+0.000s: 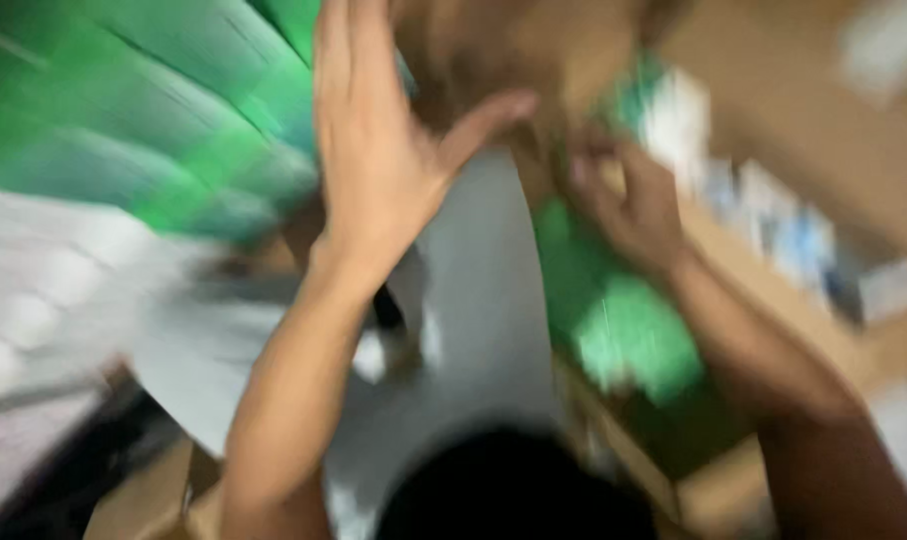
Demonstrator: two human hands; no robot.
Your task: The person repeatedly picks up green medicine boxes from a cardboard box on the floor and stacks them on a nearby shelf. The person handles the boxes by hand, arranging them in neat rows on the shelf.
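The view is badly blurred. The left hand (379, 150) is raised with fingers spread wide and flat, holding nothing, just above a white sheet (479, 330). The right hand (629, 205) has its fingers curled near the top edge of a green packet (624, 330) that lies in a cardboard box (734, 480); whether it actually grips the packet I cannot tell. Green boxes (144, 110) fill the upper left. The handling looks midway, nothing settled yet

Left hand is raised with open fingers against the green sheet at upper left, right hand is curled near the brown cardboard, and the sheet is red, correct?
Not quite: the head view shows the sheet is green, not red. The left hand is open; the right hand is curled by the brown cardboard.
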